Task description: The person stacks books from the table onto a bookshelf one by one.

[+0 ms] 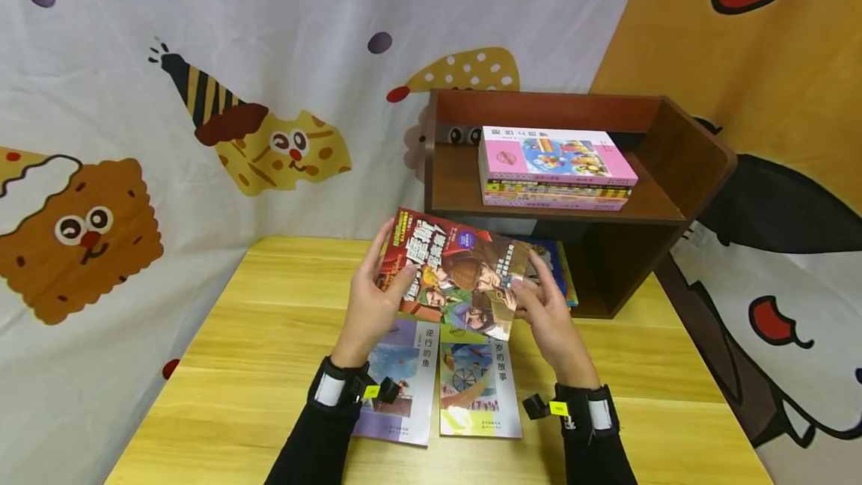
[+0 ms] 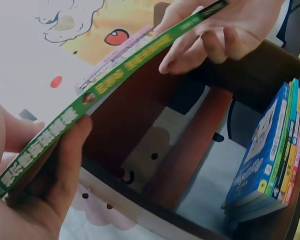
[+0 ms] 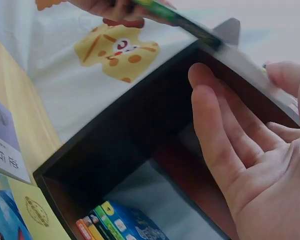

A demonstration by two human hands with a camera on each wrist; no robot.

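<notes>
A red-brown book (image 1: 461, 272) with a cartoon cover is held tilted above the table, between both hands. My left hand (image 1: 378, 305) grips its left edge, thumb on the cover and fingers behind. On the right edge, my right hand (image 1: 554, 320) holds the book between thumb and fingers. The left wrist view shows the green spine (image 2: 105, 90) and the left fingers (image 2: 72, 160) under it. Below lie two flat books, a purple-and-white book (image 1: 411, 414) and a yellow-and-white book (image 1: 481, 414). The held book hides their upper parts.
A brown wooden shelf (image 1: 663, 197) stands at the table's back right. Its upper board carries a stack of books topped by a pink book (image 1: 505, 171). More books, a blue book (image 2: 252, 175) among them, are in the lower compartment. A patterned curtain (image 1: 303, 13) hangs behind the wooden table (image 1: 222, 388).
</notes>
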